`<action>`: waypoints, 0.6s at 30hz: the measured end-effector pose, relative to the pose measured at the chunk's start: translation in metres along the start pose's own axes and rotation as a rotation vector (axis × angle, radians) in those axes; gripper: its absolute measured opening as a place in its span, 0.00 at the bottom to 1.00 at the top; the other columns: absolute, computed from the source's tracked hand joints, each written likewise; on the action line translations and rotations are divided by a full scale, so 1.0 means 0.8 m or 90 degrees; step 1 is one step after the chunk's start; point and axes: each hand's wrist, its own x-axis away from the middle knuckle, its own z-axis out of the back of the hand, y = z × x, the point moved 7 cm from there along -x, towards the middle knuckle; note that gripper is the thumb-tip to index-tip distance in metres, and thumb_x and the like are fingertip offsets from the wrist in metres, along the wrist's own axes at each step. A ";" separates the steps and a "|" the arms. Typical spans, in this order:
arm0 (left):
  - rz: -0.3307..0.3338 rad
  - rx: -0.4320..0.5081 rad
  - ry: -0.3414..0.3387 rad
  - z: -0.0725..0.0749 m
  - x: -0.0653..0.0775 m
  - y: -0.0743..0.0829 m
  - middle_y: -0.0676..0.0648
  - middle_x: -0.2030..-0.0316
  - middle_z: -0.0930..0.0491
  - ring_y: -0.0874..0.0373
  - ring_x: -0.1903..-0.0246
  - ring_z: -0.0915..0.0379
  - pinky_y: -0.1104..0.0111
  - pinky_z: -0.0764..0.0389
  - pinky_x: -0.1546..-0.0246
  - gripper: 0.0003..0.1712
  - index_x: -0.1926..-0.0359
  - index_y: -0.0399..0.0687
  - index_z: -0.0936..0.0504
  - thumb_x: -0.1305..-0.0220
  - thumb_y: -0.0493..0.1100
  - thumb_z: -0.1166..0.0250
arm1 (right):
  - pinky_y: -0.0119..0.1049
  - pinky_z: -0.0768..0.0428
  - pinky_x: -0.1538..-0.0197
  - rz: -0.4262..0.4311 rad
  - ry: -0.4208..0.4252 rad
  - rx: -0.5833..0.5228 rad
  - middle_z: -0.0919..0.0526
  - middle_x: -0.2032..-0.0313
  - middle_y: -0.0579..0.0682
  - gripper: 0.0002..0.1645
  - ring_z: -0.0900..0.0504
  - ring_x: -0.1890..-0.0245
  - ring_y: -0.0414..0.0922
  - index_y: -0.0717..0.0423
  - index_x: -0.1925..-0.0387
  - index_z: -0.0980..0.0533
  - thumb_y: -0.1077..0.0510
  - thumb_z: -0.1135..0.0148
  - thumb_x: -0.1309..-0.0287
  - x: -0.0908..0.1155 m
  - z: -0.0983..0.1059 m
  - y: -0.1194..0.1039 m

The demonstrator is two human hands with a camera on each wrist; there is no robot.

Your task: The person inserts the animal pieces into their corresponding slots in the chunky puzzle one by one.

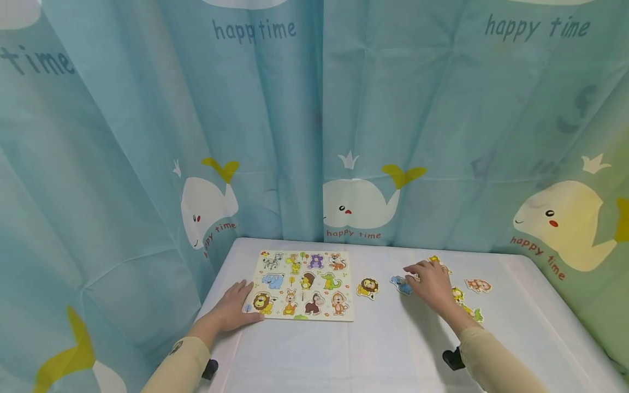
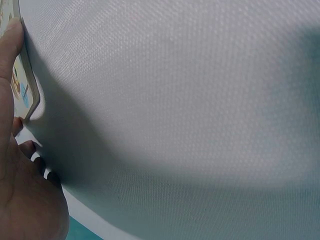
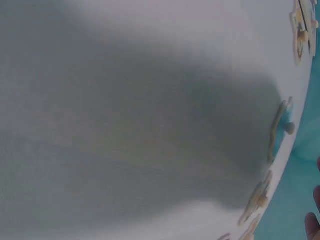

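Observation:
A flat puzzle board (image 1: 298, 273) printed with cartoon animals lies at the left of the white table. My left hand (image 1: 231, 307) rests at its near-left corner, thumb along the near edge and the other fingers by the left side. In the left wrist view, that thumb (image 2: 11, 47) touches the board's edge. Over the loose pieces on the right hovers my right hand (image 1: 431, 284), fingers loosely bent and holding nothing. Below its fingertips is a blue elephant piece (image 1: 402, 285), whose knob shows in the right wrist view. Between board and elephant lies a lion piece (image 1: 367, 287).
Several more animal pieces lie around the right hand, among them a monkey piece (image 1: 478, 285) and a green-and-yellow piece (image 1: 472, 313). A yellow piece (image 1: 434, 260) is partly hidden behind the hand. A blue whale-print curtain (image 1: 295, 136) hangs behind the table (image 1: 373, 349).

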 end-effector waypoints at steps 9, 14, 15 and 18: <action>-0.006 0.000 0.002 0.000 0.000 0.000 0.31 0.22 0.50 0.31 0.24 0.59 0.36 0.47 0.28 0.63 0.22 0.37 0.44 0.46 0.67 0.26 | 0.61 0.29 0.53 -0.016 -0.010 -0.003 0.15 0.56 0.59 0.12 0.24 0.51 0.62 0.56 0.55 0.12 0.58 0.31 0.39 0.010 -0.015 0.010; -0.003 0.002 0.000 0.001 0.001 0.001 0.32 0.22 0.50 0.31 0.23 0.59 0.35 0.48 0.28 0.63 0.22 0.37 0.44 0.46 0.67 0.26 | 0.61 0.28 0.53 -0.046 -0.029 -0.003 0.15 0.55 0.59 0.14 0.24 0.50 0.63 0.57 0.54 0.13 0.57 0.32 0.39 0.012 -0.023 0.016; -0.003 0.002 -0.001 0.001 0.001 0.001 0.32 0.22 0.50 0.31 0.23 0.59 0.35 0.48 0.28 0.63 0.22 0.37 0.44 0.45 0.67 0.26 | 0.61 0.28 0.53 -0.053 -0.032 -0.005 0.15 0.56 0.59 0.14 0.23 0.50 0.63 0.58 0.53 0.13 0.57 0.32 0.39 0.013 -0.024 0.017; -0.002 0.002 -0.001 0.001 0.001 0.001 0.32 0.22 0.50 0.31 0.23 0.59 0.35 0.47 0.28 0.63 0.22 0.37 0.44 0.45 0.67 0.26 | 0.61 0.27 0.54 -0.065 -0.036 -0.011 0.14 0.57 0.58 0.15 0.23 0.51 0.63 0.59 0.53 0.13 0.57 0.32 0.40 0.013 -0.026 0.018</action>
